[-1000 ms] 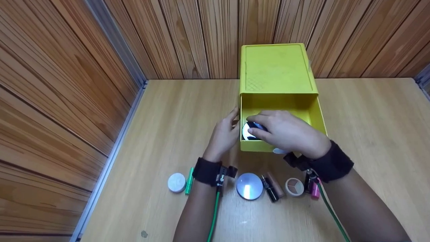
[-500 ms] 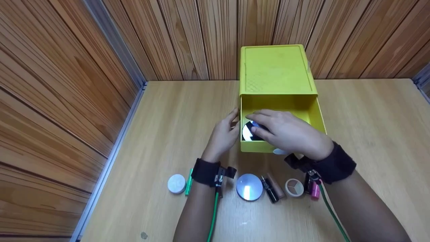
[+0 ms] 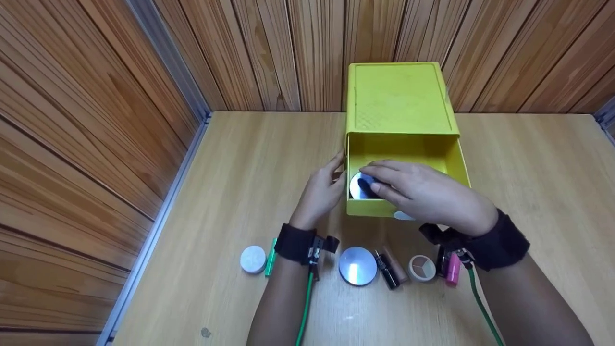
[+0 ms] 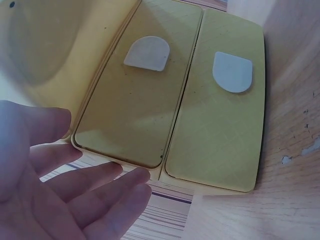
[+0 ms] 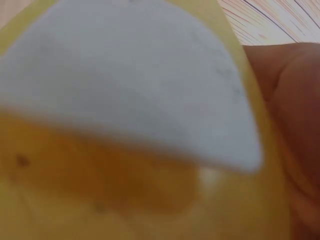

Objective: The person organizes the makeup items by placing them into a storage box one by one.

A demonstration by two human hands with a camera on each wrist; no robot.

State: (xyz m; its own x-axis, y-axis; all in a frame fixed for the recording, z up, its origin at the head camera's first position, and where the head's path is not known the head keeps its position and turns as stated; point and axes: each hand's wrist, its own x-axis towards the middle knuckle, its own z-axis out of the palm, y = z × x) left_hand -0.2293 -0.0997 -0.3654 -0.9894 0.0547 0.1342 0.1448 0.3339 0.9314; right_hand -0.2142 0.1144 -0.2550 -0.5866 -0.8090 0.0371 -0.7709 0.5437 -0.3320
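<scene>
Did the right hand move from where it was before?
Yes, the right hand shifted rightward, away from the left side of the yellow drawer.

a shiny round disc (image 3: 358, 186) sits front-left inside the pulled-out yellow drawer (image 3: 369, 208)

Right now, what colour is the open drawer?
The drawer is greenish yellow; it shows best in the head view.

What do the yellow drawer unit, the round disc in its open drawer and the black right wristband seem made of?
Yellow drawer unit: probably plastic, satin; rounded, moulded-looking edges.
Round disc: glossy, perhaps mirrored glass or plastic; bright and dark reflections.
Black right wristband: likely fabric, matte; no shine.
</scene>
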